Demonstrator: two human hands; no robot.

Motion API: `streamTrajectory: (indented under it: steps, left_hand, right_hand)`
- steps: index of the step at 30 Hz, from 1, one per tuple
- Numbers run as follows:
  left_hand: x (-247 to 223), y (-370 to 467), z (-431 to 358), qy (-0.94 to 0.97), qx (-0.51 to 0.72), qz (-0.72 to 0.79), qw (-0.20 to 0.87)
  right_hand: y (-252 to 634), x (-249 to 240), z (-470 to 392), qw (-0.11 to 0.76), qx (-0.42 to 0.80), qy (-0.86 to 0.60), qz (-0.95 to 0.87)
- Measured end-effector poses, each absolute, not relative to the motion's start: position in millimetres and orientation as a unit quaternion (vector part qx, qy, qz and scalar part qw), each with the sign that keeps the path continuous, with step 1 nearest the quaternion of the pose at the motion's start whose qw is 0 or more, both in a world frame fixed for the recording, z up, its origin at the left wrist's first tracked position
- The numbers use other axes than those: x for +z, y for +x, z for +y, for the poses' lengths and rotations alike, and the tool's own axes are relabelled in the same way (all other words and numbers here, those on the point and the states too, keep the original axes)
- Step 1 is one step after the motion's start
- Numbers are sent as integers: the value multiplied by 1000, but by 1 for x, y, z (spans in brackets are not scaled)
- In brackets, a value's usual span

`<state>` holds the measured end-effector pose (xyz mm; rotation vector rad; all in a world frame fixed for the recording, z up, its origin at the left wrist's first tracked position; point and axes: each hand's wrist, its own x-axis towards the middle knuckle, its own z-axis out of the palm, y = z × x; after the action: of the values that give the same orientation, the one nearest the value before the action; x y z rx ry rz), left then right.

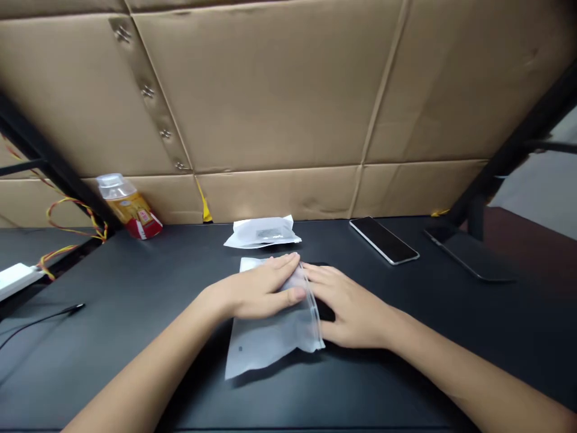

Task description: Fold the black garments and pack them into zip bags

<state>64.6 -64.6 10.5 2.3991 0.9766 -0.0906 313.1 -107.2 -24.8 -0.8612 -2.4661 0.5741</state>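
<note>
The left hand (pixel 265 294) lies flat on the frosted bag (pixel 270 340); under the right hand (pixel 349 307), beside the zip edge (pixel 314 310), sits a mostly hidden black item (pixel 326 310), whether gripped I cannot tell. Loading or unloading seems likely, calling next for a steadied bag.

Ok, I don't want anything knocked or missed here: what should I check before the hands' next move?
1. Left hand on the near frosted zip bag: ok, laid across it.
2. Right hand at the bag's zip edge: ok.
3. Near bag's contents identified: cannot tell, hands and cloudy plastic hide them.
4. Far frosted zip bag clear of both hands: ok, lying behind.
5. White-edged smartphone clear of the right hand: ok, lying apart.
</note>
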Motion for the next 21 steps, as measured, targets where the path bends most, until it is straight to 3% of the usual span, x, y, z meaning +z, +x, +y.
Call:
streamTrajectory:
  steps: [5,9,16,21]
  left_hand:
    - [5,66,-62,896,-22,323,303]
    - [5,64,-57,905,-15,295,306]
    - [14,55,-54,910,19,271,312]
    - [13,57,-55,902,1,310,300]
  right_hand:
    - [321,-14,-109,173,302,-247,-904]
    - [314,-12,-109,162,261,-228,-924]
    - [290,-32,-114,260,178,-358,-879]
    - [311,-26,-110,230,233,-279,-903]
